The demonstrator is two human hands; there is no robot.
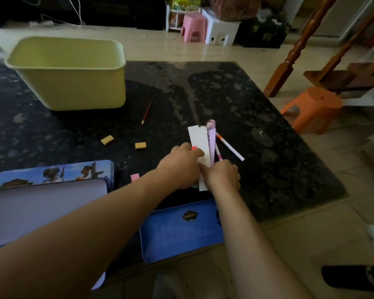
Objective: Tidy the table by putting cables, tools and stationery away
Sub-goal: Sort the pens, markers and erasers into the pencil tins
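Both hands meet at the middle of the dark stone table (246, 100). My left hand (181, 165) holds a white card of coloured sticky flags (200, 141) by its near end. My right hand (221, 174) grips a lilac pen with a round charm top (211, 137) and a pink-tipped pen (218, 153). A white pen with an orange band (230, 146) lies just right of them. A red pencil (146, 113) and two tan erasers (107, 139) (140, 145) lie to the left. A pink sticky pad (135, 177) sits near my left wrist.
A yellow-green tub (69, 72) stands at the back left. An open blue tin base (181, 231) lies at the near edge, its printed lid (52, 171) at the left under a grey case (45, 210). An orange stool (311, 108) stands on the floor to the right.
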